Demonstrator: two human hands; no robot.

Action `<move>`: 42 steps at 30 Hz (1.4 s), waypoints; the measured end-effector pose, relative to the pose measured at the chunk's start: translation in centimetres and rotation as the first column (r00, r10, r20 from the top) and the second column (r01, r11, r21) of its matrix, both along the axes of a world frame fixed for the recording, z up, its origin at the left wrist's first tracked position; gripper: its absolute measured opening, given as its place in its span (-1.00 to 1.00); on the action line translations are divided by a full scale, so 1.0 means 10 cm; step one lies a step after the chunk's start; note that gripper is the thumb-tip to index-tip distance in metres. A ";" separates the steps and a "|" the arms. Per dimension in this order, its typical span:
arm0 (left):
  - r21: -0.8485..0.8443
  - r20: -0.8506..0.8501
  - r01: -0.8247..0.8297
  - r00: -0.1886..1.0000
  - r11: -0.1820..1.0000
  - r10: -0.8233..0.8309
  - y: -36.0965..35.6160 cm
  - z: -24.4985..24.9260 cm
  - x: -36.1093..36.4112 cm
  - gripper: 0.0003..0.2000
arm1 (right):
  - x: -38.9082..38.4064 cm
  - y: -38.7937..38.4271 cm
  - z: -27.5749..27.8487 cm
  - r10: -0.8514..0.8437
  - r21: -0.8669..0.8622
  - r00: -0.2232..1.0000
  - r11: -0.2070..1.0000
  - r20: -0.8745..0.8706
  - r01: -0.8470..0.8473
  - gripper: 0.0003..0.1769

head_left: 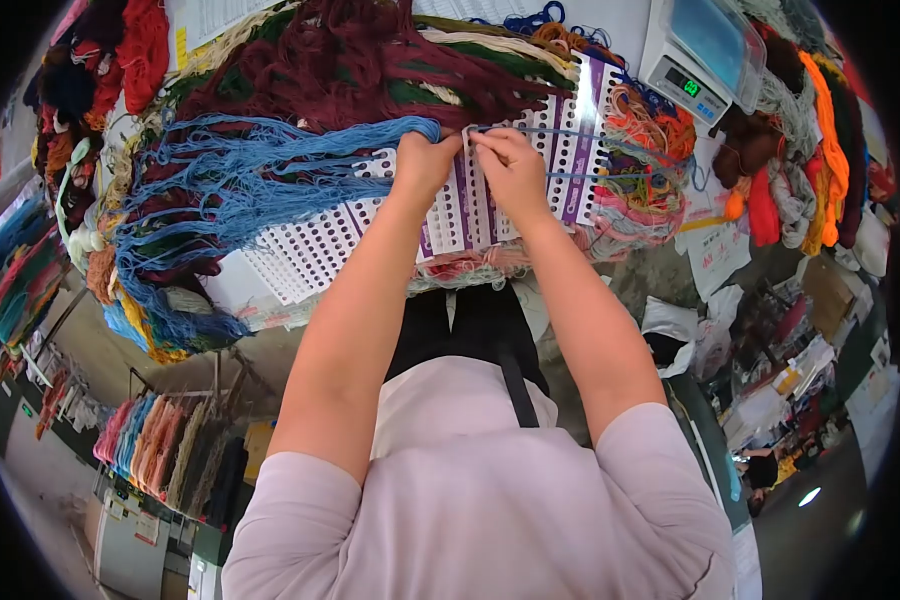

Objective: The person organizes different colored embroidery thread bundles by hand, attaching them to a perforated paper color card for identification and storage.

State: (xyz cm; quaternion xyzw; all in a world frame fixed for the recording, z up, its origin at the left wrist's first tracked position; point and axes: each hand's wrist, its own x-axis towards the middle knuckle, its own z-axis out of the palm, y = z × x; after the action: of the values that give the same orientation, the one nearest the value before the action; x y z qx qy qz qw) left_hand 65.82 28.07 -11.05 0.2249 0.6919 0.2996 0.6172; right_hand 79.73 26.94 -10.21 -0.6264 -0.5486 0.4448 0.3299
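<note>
Both hands are close together over white cards [567, 165] with purple strips and rows of punched holes. My left hand [427, 168] is closed at the end of a thick bundle of blue thread [240, 170] that spreads out to the left. My right hand [511, 178] pinches at a card's edge beside it, fingertips together; what sits between them is too small to make out. Blue strands [610, 176] run across the cards to the right of this hand. Under and behind the blue bundle lies a mass of maroon thread [340, 70].
A digital scale [688, 85] with a lit display stands at the back right. Orange, red and grey skeins [820, 150] lie beyond it. Red skeins [142, 50] lie at the back left. Lower left, a rack of hanging skeins [160, 440] stands on the floor.
</note>
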 end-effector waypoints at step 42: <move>0.106 0.733 -0.195 0.677 0.975 0.056 -0.33 3.01 -0.70 -0.52 | -0.39 -0.08 2.54 0.345 0.183 0.850 0.938 -0.398 -0.295 -0.79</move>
State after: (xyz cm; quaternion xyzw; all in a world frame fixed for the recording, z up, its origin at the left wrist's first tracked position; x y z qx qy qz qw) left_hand 58.87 24.75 19.10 0.0933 0.3756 0.4654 0.7960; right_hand 75.83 26.10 15.16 -0.3943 -0.5850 0.5867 0.3976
